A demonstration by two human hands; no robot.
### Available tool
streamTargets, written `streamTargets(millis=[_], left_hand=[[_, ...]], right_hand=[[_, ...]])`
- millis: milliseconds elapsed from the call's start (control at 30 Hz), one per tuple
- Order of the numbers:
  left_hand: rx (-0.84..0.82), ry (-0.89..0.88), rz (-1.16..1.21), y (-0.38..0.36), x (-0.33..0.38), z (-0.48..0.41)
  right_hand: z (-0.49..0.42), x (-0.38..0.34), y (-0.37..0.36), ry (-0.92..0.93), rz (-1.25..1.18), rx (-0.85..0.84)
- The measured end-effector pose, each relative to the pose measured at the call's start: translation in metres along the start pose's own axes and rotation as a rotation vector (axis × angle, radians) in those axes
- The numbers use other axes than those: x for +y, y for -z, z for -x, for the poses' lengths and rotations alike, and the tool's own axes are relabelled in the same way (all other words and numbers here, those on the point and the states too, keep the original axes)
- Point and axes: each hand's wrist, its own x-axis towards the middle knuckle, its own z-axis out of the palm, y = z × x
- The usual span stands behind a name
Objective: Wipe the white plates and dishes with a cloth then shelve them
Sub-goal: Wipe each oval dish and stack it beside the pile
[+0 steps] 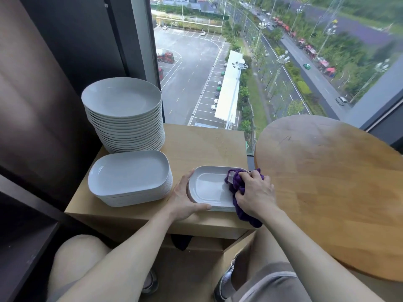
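Gripping a bunched purple cloth (pixel 238 185), the right hand (pixel 255 192) presses it onto the right end of a small white dish (pixel 209 188) at the tabletop's (pixel 202 142) front edge. The left hand (pixel 184 200) holds the dish's left rim, fingers (pixel 189 175) and thumb curled around it; taller plate stacks (pixel 124 118) stand well apart to the left

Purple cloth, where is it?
Head view, lower centre: the purple cloth is bunched in the right hand, on the right end of the small rectangular dish atop the wooden cabinet.
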Motion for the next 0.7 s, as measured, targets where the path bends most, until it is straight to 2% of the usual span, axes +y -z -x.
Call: streamTargets(millis=[100, 233, 433, 500, 600, 700], left_hand=[[-0.004, 0.0, -0.003, -0.001, -0.001, 0.0], [-0.017, 0.005, 0.007, 0.0, 0.0, -0.001], [-0.041, 0.018, 0.064, 0.0, -0.003, -0.004], [-0.05, 0.013, 0.058, 0.001, -0.003, -0.004], [0.008, -0.004, 0.088, -0.001, -0.002, -0.003], [0.037, -0.004, 0.091, -0.004, 0.0, -0.004]], right_hand=[[0.015, -0.007, -0.006, -0.008, -0.073, -0.007], [0.018, -0.02, -0.007, 0.121, -0.008, -0.068], [-0.007, -0.054, 0.001, 0.502, 0.092, -0.191], [-0.018, -0.067, -0.002, 0.573, 0.118, -0.196], [-0.027, -0.075, -0.011, 0.557, 0.064, -0.156], [-0.03, -0.073, -0.019, 0.478, 0.016, -0.041]])
